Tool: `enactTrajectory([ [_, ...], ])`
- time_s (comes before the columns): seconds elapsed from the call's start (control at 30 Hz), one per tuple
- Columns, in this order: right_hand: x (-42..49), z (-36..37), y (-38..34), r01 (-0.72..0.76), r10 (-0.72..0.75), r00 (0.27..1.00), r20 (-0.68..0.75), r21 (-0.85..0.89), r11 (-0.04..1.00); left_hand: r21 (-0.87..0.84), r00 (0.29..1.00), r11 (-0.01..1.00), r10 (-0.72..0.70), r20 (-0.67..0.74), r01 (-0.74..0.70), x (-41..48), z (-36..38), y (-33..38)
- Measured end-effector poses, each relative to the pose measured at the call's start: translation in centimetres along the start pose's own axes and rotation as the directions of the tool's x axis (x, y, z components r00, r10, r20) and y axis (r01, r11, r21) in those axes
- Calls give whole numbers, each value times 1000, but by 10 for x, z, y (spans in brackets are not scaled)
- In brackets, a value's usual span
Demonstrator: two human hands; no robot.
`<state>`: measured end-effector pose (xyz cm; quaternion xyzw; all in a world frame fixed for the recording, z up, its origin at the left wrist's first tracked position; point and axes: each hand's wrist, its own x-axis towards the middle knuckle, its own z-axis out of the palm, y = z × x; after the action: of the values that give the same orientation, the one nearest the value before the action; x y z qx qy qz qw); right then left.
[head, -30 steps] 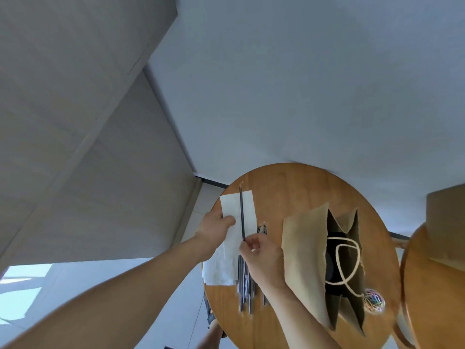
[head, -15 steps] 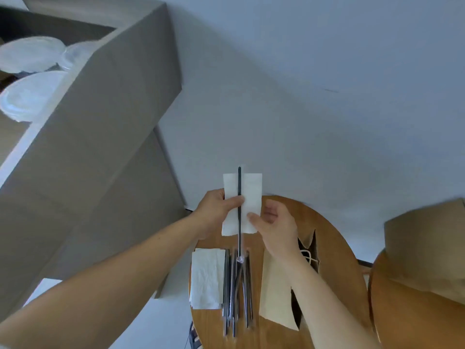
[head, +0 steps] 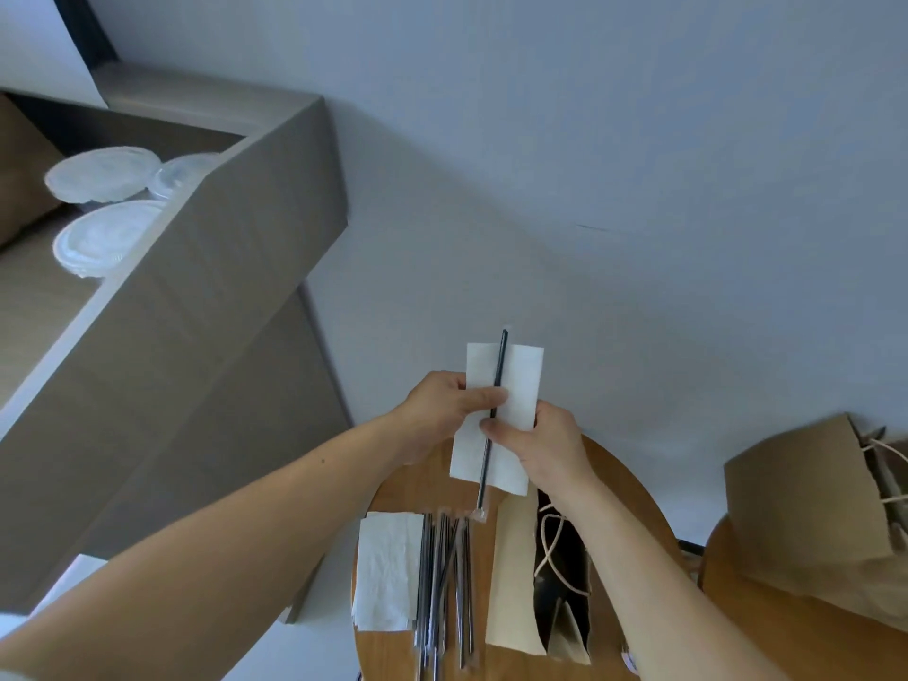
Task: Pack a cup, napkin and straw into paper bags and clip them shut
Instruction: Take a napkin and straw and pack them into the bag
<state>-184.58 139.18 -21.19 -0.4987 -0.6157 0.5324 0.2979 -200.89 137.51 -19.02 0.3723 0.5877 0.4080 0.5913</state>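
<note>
Straws [head: 443,577] between napkins [head: 388,567] and bag [head: 511,577]

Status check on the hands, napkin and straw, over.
Left hand and right hand both gripping napkin with straw against it, above table. Open paper bag lying below right wrist. No obstruction seen.

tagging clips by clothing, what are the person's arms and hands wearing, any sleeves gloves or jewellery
The left forearm and right forearm are bare right to the frame edge, no sleeves in view. The left hand and right hand are ungloved, with no watch, bracelet or ring visible.
</note>
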Motion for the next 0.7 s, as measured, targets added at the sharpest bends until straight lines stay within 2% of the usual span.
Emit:
enactTrajectory([
  [0.13, 1, -22, -5, 26, -26, 1000, 10, -61, 998, 28, 999, 999, 41, 12, -41, 2, 9, 6],
  [0.2, 4, -37, -5, 25, -32, 997, -76, -92, 995, 33, 998, 998, 49, 46, -50, 3, 14, 1],
  [0.27, 9, -56, -1, 14, -30, 975, -218, -78, 997, 200, 1000, 980, 7, 17, -10, 4, 19, -16],
  [0.33, 12, -73, 7, 9, -27, 938, -345, -52, 999, 508, 997, 860, -67, 35, 40, 5, 26, -43],
  [0.4, 14, -83, 19, -9, -22, 909, -416, -72, 997, 731, 968, 682, -202, 147, 31, 2, 36, -72],
  [0.47, 15, -82, 34, -54, -5, 902, -432, -123, 991, 840, 914, 543, -333, 233, -16, -1, 52, -97],
  [0.53, 14, -75, 53, -105, 22, 907, -420, -174, 979, 891, 902, 453, -374, 214, -23, -4, 71, -115],
  [0.6, 11, -65, 68, -148, 57, 916, -398, -202, 968, 893, 924, 449, -350, 152, 23, -6, 87, -128],
  [0.7, 3, -49, 78, -189, 97, 937, -335, -254, 948, 841, 951, 536, -291, 108, 68, -8, 99, -137],
])
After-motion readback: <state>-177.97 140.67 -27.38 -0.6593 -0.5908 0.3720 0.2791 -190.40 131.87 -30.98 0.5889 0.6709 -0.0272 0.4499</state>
